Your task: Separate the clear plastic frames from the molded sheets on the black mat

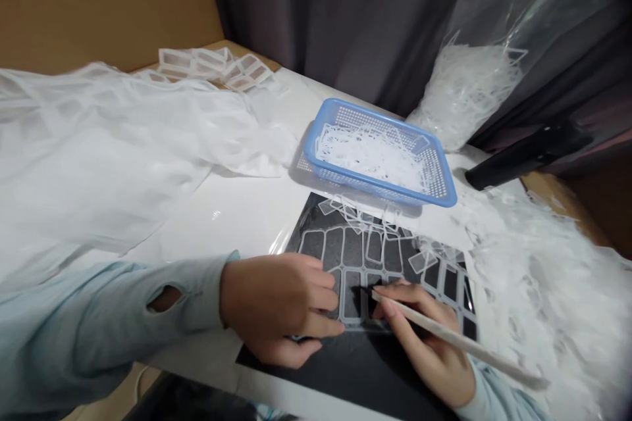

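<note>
A translucent sheet with rows of rounded rectangular frames (364, 296) lies on a black mat (336, 365). My left hand (281, 309) rests palm down on its left side, fingers loosely bent and a little apart, the fingertips touching the sheet near its lower edge. Between thumb and fingers, my right hand (434, 345) grips a slender off-white tool with a thin dark tip (464, 342). That tip meets the sheet around the middle of the lower row; the fingers partly hide the spot. Several loose rectangular frames (350, 210) are scattered along the mat's far edge.
Beyond the mat stands a blue plastic basket (378, 189) holding many thin white frames. A clear bag (469, 89) of similar pieces is behind it, beside a black cylindrical object (518, 161). White sheets (108, 158) cover the left; a translucent heap (557, 276) lies right.
</note>
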{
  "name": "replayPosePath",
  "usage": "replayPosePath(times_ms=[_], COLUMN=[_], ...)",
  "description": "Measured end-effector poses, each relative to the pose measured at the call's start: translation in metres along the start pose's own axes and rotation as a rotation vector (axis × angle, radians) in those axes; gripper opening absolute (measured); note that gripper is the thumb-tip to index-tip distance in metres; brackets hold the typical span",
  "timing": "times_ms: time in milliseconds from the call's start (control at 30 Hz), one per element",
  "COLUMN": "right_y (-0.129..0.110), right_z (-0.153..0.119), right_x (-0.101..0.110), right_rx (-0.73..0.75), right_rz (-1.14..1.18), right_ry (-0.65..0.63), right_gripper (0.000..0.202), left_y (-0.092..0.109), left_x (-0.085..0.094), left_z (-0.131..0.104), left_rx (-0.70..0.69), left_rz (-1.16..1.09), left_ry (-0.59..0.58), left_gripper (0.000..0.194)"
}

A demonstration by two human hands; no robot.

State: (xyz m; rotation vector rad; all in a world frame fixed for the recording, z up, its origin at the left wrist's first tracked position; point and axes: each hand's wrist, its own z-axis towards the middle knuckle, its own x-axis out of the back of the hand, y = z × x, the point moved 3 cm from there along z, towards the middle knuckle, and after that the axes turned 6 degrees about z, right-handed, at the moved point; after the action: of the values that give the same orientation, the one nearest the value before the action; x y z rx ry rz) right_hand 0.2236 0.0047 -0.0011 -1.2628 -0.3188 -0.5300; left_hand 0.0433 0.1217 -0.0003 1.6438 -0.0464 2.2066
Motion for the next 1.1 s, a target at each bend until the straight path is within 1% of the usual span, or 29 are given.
replayPosePath(times_ms=[100, 167, 267, 367, 500, 700, 800, 900, 1000, 1100], right_y=[0.005, 0.004, -0.001, -0.008, -0.010, -0.011, -0.012, -0.015, -0.016, -0.017], right_z=[0.002, 0.002, 0.000, -0.003, -0.004, -0.004, -0.006, -0.008, -0.008, -0.007], right_x=[0.005, 0.004, -0.003, -0.012, -0.017, -0.016, -0.017, -0.017, -0.016, -0.017], right_rx=[-0.043, -0.045, -0.017, 0.037, 0.103, 0.169, 0.206, 0.257, 0.264, 0.262], right_rz=[-0.025, -0.009, 0.102, 0.175, 0.173, 0.140, 0.072, -0.003, -0.026, -0.050], right_ry=[0.041, 0.038, -0.048, -0.124, -0.201, -0.269, -0.276, -0.246, -0.219, -0.232], right_gripper=[0.016, 0.015, 0.012, 0.015, 0.018, 0.019, 0.019, 0.020, 0.020, 0.019], left_y=[0.000, 0.000, 0.000, 0.000, 0.000, -0.002, -0.002, -0.003, -0.004, -0.004], left_x=[-0.001, -0.002, -0.003, -0.003, -0.003, -0.003, -0.003, -0.003, -0.003, -0.003], left_z=[0.000, -0.001, -0.002, -0.002, -0.003, -0.002, -0.001, -0.001, -0.001, -0.001], left_rx=[0.010, 0.013, 0.006, -0.001, 0.005, 0.007, 0.023, 0.027, 0.035, 0.045], left_rz=[-0.006, -0.004, -0.010, -0.023, -0.034, -0.052, -0.053, -0.075, -0.087, -0.091], left_ry=[-0.004, -0.009, -0.007, 0.007, -0.003, -0.011, -0.019, -0.025, -0.028, -0.031], left_gripper=[0.023, 0.025, 0.025, 0.021, 0.018, 0.022, 0.019, 0.019, 0.020, 0.017])
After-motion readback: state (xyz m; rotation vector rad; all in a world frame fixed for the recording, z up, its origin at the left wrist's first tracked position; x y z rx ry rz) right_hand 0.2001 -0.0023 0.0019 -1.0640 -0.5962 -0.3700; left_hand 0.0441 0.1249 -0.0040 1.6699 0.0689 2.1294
